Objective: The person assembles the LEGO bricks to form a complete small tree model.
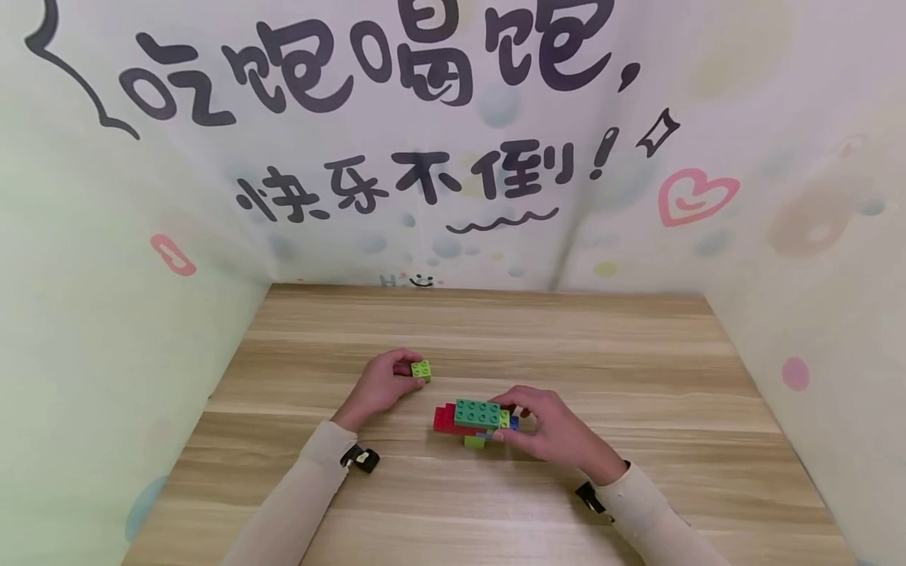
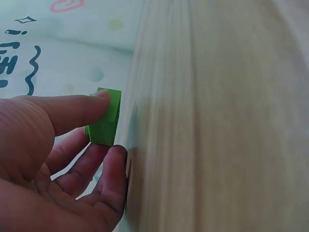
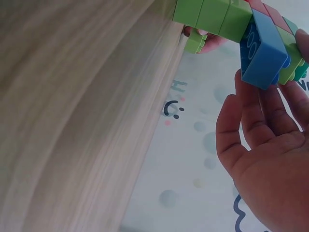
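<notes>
My left hand pinches a small lime-green toy brick between thumb and fingers, low over the wooden table; the left wrist view shows this green brick under the thumb. To the right, my right hand grips the right end of a built stack of toy bricks. A teal brick lies on top of the stack, over red bricks. Lime-green bricks sit at its bottom. In the right wrist view a blue brick juts from the stack's end, beside the fingers and next to lime-green bricks.
The wood-grain table reaches back to a printed wall sheet with writing and doodles. Pale side walls flank it. Each wrist wears a black strapped device.
</notes>
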Tool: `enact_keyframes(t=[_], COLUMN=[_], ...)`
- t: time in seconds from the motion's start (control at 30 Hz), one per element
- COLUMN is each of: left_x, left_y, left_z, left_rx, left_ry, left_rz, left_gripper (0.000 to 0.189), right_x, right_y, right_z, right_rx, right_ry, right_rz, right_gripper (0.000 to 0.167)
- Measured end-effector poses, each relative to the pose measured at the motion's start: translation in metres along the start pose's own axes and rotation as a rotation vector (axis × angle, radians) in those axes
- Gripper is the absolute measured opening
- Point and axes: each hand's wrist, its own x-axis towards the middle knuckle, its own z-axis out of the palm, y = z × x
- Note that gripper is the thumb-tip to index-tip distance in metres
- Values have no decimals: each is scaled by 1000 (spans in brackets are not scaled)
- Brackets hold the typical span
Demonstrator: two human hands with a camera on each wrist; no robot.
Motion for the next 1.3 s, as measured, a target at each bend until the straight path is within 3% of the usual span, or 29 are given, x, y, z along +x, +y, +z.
enact_keyframes(t=[0.57,1.3], left_x=[-17,-46], left_y=[17,64], left_z=[-9,-10], left_rx=[-48,-152], left_ry=[3,-29], left_rz=[28,125], left_gripper=[37,38], right_x=[1,2], right_y=[1,-2], right_z=[-1,-2], right_rx=[-1,-4], right_ry=[0,-8], right_rz=[-24,12], right_gripper=[37,36])
